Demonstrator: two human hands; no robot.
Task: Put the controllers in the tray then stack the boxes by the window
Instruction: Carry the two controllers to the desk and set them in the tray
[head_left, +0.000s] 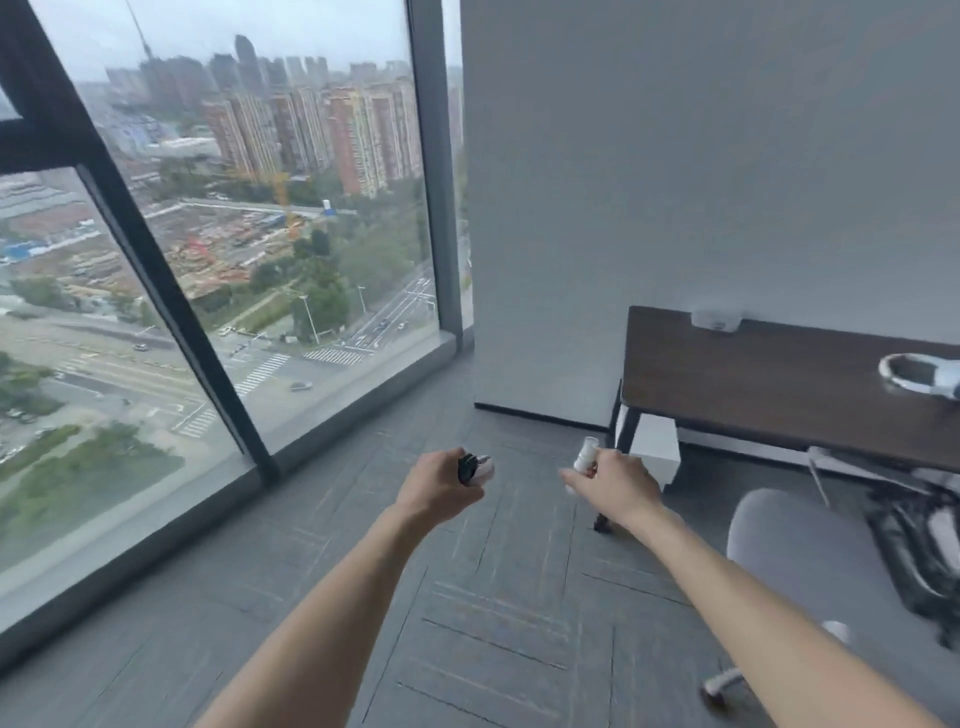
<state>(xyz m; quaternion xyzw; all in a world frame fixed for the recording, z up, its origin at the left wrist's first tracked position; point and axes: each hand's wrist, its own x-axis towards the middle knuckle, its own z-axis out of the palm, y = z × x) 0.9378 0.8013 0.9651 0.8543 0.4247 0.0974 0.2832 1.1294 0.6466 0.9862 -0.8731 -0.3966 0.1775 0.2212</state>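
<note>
Filling the left half of the frame was a floor-to-ceiling window (291, 218) with dark frame bars, giving onto a hazy city of tower blocks, roads and a building site far below. Beneath it, grey carpet tiles (498, 613) spread across the lower part of the picture.

Two bare forearms reached up from the bottom edge toward the centre. The left hand (436, 488), just left of centre, was closed in a fist around a controller (475, 469), of which only a black part and a white tip showed past the knuckles. Just right of centre, and apart from the left, the right hand (621, 486) was wrapped around a white controller (586, 457) whose cylindrical end stuck up above the fingers. Both were held in the air over the floor, not resting on anything.

Behind the right hand, a small white box (655, 447) stood on the floor under the near end of a dark wooden desk (769, 374), which ran along the grey wall (701, 156) at the right of the frame. At the desk's back edge sat a small white device (717, 321), too blurred to identify. At the far right edge, a white headset (919, 375) with a looped strap lay on the desktop. Below the desk, in the lower right, a grey chair (800, 551) stood beside a black bag (919, 545) on the floor.
</note>
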